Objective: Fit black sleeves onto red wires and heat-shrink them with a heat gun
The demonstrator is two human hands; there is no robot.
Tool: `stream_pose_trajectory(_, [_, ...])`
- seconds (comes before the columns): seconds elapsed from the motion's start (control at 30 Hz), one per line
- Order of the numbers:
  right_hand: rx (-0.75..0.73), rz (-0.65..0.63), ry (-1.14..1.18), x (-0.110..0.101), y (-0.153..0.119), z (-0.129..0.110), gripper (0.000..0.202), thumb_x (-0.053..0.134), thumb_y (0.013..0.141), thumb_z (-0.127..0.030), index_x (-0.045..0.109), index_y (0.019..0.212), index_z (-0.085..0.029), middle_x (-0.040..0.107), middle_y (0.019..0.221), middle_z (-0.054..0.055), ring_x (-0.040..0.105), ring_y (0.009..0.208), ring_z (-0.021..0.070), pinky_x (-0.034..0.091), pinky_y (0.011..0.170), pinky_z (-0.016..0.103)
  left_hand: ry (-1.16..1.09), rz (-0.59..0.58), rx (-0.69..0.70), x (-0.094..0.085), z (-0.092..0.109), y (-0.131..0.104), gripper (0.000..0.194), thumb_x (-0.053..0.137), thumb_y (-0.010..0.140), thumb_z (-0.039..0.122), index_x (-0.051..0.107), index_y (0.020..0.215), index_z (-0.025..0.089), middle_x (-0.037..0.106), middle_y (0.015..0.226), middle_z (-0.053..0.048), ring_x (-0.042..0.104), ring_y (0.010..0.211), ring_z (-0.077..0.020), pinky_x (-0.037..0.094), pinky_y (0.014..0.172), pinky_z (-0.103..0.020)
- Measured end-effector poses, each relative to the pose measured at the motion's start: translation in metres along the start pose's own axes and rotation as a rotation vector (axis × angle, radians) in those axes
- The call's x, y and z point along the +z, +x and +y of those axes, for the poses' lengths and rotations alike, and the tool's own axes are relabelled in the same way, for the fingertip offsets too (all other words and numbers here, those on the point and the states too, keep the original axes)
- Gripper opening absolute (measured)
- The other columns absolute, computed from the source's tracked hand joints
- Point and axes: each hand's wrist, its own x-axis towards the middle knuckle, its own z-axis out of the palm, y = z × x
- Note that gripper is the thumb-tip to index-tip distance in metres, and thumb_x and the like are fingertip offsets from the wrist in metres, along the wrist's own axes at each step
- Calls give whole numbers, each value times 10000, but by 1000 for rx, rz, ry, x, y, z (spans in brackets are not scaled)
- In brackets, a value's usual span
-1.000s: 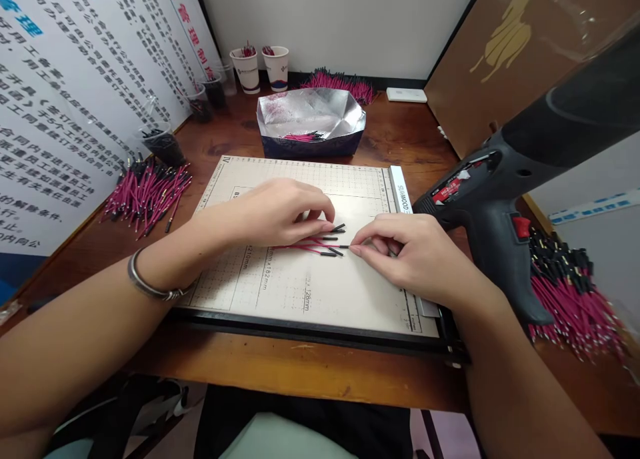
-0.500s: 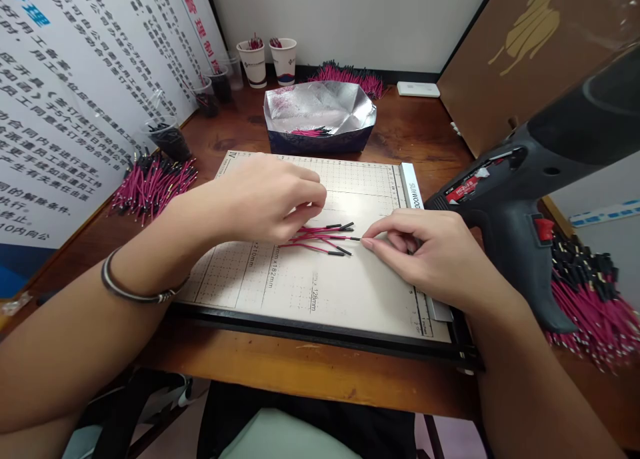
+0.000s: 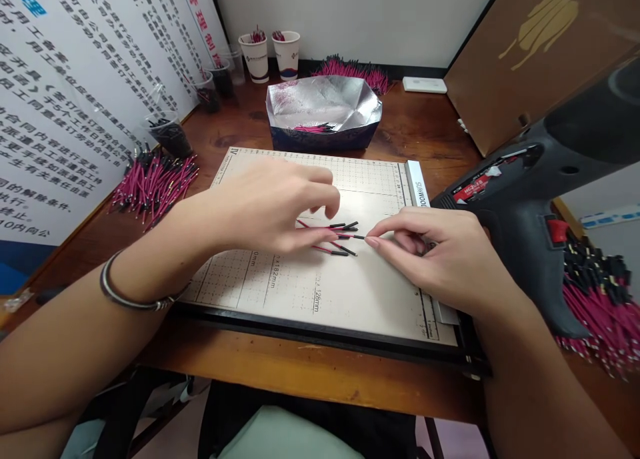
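Head view, right fingers (image 3: 389,223) pinching black-tipped wire (image 3: 359,237), left fingers (image 3: 320,236) parted, board (image 3: 370,292) marked "128mm"

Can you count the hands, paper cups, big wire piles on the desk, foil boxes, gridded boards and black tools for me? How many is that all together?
Hands: 2
Paper cups: 2
Big wire piles: 3
Foil box: 1
Gridded board: 1
Black tool: 1
Total: 10

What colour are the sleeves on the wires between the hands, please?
The sleeves are black, clearest in the head view.
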Motion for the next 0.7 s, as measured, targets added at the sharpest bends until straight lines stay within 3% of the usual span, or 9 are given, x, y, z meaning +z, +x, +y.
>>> stream_pose_trajectory(0.1, [-2,49,5,-2,0,-3,131,660,858,-194,721,747,-229,437,509,-58,400,481,69,325,492,258,-4,35,-6,2,-4,1,360,567,939,515,775,953,221,765,891,-52,636,714,-170,350,611,-300])
stream_pose_trajectory(0.23, [29,100,6,-3,-1,-4,117,665,868,-231,719,765,-236,441,507,-50,391,478,79,327,491,273,5,14,22,6,-5,3,430,448,1010,433,777,805,249,724,715,-38,608,644,-153,348,604,-307])
stream_pose_trajectory(0.3, [30,115,9,-2,-2,-2,70,684,866,-278,738,862,-235,493,553,-41,407,498,85,348,501,276,25,26,42,7,-4,4,457,427,1019,413,768,766,244,707,678,-44,583,609,-147,344,596,-313])
stream_pose_trajectory(0.43, [-60,113,-29,1,-3,0,217,713,869,-325,750,1065,-241,634,672,-21,474,539,98,423,564,291,18,48,91,10,0,6,433,443,1021,397,762,783,226,712,683,-49,591,606,-147,349,596,-312])
stream_pose_trajectory(0.53, [-137,116,-66,3,-2,0,112,687,901,-283,778,956,-245,707,703,0,527,557,110,459,598,310,-9,47,117,9,1,6,408,454,1018,372,772,817,213,730,704,-52,611,621,-148,363,599,-303])
stream_pose_trajectory(0.7, [-134,135,-59,2,-2,-1,195,623,937,-247,792,842,-269,769,754,14,641,622,139,507,590,317,-109,56,131,7,0,5,300,542,980,362,792,886,225,756,746,-39,638,640,-143,409,613,-283])
